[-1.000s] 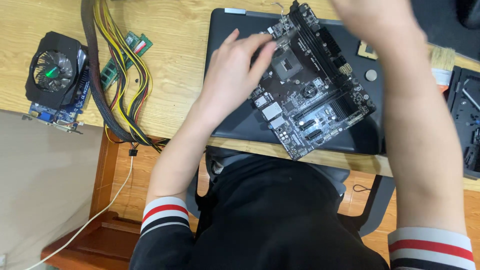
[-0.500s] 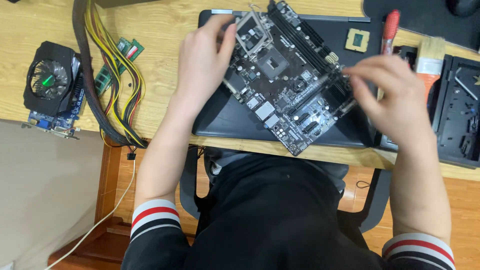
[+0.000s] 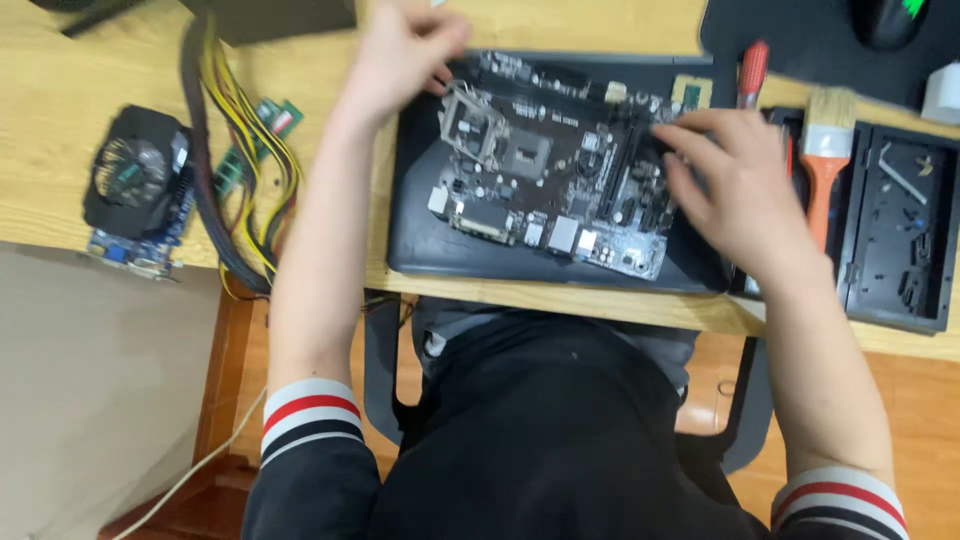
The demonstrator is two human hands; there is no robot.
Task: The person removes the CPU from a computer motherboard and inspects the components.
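We see the left hand (image 3: 405,55) curled at the motherboard's (image 3: 555,165) top-left corner, the right hand's (image 3: 735,185) spread fingers on its right edge.

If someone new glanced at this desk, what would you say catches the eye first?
First the dark motherboard lying on a black mat at the desk's centre, with the left hand at its upper-left corner and the right hand spread over its right edge. Next come the graphics card with its fan at far left and the orange-handled brush at right.
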